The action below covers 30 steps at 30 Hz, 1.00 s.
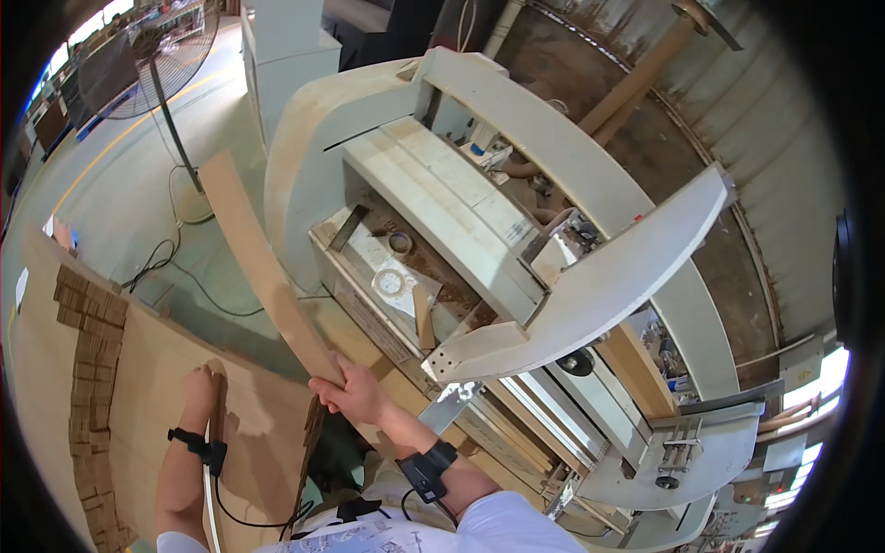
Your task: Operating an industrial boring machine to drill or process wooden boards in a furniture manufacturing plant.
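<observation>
Brown strip (pixel 264 269) gripped by right hand (pixel 358 394); left hand (pixel 197 394) curled, hold unclear; shirt print (pixel 391 538) illegible.

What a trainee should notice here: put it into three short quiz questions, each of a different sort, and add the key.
1. Which grip, left or right, holds the long tan strip?
2. True or false: in the picture, the standing fan appears to the right of the white machine.
3. What shape is the pale item lying on the machine? A: star; B: ring; C: cube.

Key: 1. The right grip. 2. False. 3. B.
</observation>
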Motion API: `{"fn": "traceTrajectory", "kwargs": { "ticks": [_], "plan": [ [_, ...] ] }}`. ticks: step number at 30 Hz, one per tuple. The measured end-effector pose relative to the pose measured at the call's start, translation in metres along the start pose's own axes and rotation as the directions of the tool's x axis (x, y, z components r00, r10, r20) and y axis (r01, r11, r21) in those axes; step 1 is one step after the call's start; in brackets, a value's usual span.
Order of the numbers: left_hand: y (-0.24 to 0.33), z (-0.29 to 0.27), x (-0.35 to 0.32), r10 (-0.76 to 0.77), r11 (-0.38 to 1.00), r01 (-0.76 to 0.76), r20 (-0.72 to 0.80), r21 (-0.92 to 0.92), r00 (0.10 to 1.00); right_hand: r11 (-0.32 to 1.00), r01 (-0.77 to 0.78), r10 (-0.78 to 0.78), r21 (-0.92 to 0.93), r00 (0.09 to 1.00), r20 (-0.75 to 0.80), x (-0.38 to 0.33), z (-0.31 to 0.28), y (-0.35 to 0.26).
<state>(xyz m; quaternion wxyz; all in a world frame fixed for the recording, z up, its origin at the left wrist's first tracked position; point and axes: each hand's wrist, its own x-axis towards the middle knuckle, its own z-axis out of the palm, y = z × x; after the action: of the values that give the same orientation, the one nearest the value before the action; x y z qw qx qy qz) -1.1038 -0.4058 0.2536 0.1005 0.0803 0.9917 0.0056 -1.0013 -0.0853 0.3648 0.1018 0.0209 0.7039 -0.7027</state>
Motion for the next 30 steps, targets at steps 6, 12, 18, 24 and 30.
{"fn": "traceTrajectory", "kwargs": {
  "ticks": [6,12,18,24,30],
  "plan": [
    [-0.015,-0.006,-0.003,0.023,0.998,-0.022,0.019,-0.058,1.0,0.987,-0.145,0.147,0.068,0.989,-0.024,-0.002,0.017,0.006],
    [-0.024,0.005,0.016,-0.03,0.92,0.071,0.112,-0.386,0.993,0.987,-0.112,0.114,0.116,0.993,-0.015,-0.021,0.017,0.003],
    [-0.036,0.024,0.011,-0.142,0.911,0.136,0.012,-0.39,0.99,0.974,-0.14,0.146,0.176,0.989,-0.02,-0.021,0.034,0.015],
    [-0.016,-0.004,0.005,-0.122,0.95,0.123,0.022,-0.287,0.992,0.971,-0.154,0.145,0.181,0.988,0.059,0.007,0.044,0.017],
    [-0.029,0.032,0.022,-0.104,0.961,0.076,-0.094,-0.265,0.99,0.997,-0.077,0.075,0.02,0.994,0.079,0.015,0.05,0.024]
  ]
}}
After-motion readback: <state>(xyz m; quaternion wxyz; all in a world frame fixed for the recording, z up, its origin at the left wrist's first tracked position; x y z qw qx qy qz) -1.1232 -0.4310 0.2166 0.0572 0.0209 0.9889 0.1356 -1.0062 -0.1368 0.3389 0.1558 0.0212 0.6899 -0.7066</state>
